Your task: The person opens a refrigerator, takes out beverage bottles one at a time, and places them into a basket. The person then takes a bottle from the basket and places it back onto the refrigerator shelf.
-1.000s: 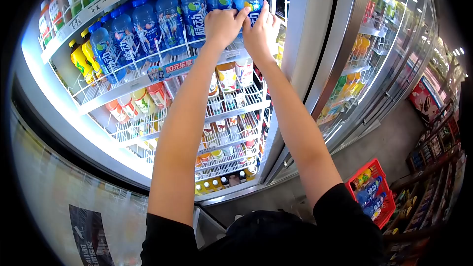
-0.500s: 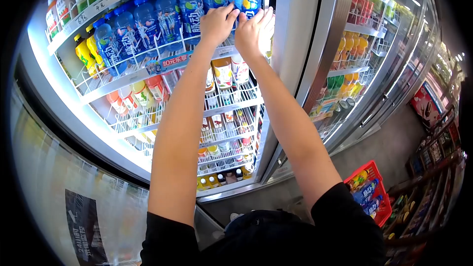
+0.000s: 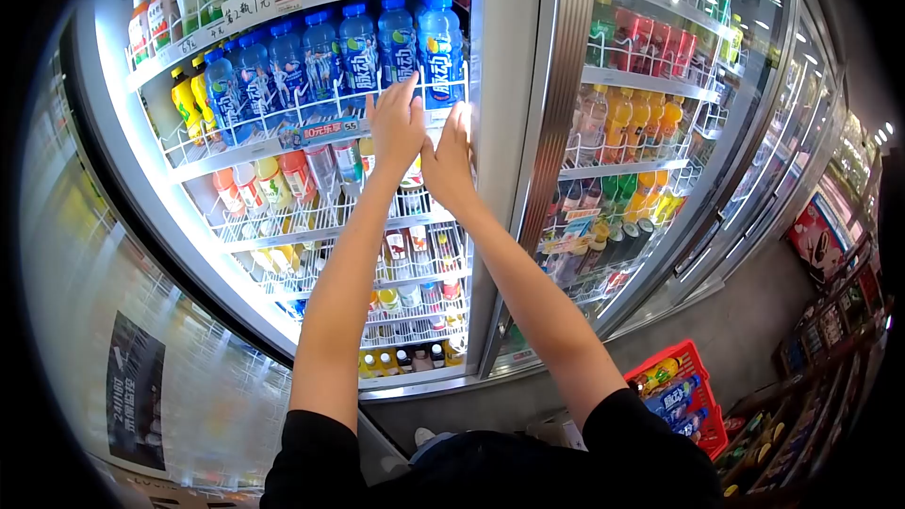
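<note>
A row of blue drink bottles point(image 3: 359, 49) stands on a white wire shelf in the lit fridge. The rightmost blue bottle point(image 3: 440, 47) is upright at the shelf's right end. Just below it, my left hand point(image 3: 398, 127) is in front of the shelf edge, fingers stretched upward. My right hand point(image 3: 448, 165) is lower and to the right, its fingers also extended. Neither hand shows anything in it. Whether the fingertips touch the shelf rail is unclear.
An open fridge door point(image 3: 207, 311) is on the left. A metal door frame point(image 3: 556, 85) stands to the right, beside another stocked fridge. On the floor at lower right, a red basket point(image 3: 721, 434) holds several bottles. Further right are dark shelves point(image 3: 806, 396) with goods.
Both hands have come down and away from the rightmost blue bottle, which now shows fully on the shelf. The view has shifted, with more of the right-hand fridge in sight.
</note>
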A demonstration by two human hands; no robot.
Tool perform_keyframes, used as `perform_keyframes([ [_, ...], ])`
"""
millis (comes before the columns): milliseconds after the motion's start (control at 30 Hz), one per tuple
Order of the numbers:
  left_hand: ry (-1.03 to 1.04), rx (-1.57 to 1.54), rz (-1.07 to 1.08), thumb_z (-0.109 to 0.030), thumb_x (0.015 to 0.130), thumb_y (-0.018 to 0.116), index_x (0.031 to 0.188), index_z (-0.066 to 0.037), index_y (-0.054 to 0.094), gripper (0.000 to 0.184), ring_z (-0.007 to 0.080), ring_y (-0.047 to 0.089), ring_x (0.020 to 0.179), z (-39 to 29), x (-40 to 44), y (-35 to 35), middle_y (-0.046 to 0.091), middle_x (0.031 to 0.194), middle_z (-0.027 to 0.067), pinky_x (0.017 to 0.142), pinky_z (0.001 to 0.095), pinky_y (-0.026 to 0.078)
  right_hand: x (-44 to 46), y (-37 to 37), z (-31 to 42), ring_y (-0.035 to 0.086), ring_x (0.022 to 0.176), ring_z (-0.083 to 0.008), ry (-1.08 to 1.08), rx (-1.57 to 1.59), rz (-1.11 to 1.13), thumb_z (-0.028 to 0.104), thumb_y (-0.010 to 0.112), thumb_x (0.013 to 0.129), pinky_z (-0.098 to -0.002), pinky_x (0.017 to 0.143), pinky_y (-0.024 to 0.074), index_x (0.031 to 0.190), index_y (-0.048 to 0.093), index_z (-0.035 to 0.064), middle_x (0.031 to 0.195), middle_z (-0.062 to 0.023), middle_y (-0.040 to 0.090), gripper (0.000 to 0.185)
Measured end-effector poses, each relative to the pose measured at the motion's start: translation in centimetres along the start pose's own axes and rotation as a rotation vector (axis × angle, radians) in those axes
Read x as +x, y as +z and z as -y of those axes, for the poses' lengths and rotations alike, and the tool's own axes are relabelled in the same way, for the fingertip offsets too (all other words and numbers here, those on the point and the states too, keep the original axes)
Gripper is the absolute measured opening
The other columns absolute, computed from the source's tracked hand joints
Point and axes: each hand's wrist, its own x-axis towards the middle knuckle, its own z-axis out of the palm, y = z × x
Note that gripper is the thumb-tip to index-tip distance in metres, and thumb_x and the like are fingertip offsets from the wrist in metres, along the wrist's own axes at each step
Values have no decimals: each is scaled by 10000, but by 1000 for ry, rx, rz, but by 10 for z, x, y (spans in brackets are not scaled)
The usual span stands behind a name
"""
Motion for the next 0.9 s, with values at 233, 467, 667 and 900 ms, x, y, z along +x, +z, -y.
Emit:
perform_keyframes([
  [233, -460, -518, 27, -166, 1001, 497, 1339, -47, 544, 361, 178, 601, 1093, -62, -98, -54, 633, 1232, 122, 953, 297, 442, -46, -100, 27, 634, 1049, -378, 64, 459, 320, 147, 447, 1004, -404, 928, 484, 1307, 533, -46, 1132, -244, 651, 369],
  [467, -550, -680, 83, -131, 988, 523, 1322, -49, 550, 345, 141, 602, 988, -113, -171, -68, 659, 1142, 100, 876, 282, 463, -129, -180, 2, 640, 1046, -187, 270, 531, 237, 97, 537, 984, -290, 888, 496, 1336, 524, -32, 1157, -171, 660, 375],
  [667, -578, -849, 145, -118, 972, 543, 1269, -38, 581, 310, 138, 617, 921, -170, -219, -60, 661, 1085, 85, 839, 275, 476, -173, -251, -34, 621, 1046, -196, 345, 418, 60, 78, 538, 970, -300, 874, 500, 1339, 521, -8, 1168, -154, 630, 379],
  [900, -634, -1032, 520, -132, 1000, 526, 1296, -47, 568, 311, 140, 595, 957, -218, -305, -58, 622, 1136, 77, 920, 276, 458, -262, -336, -47, 613, 1027, -210, 500, 210, -65, 96, 567, 953, -313, 872, 492, 1329, 525, 11, 1162, -159, 630, 388],
])
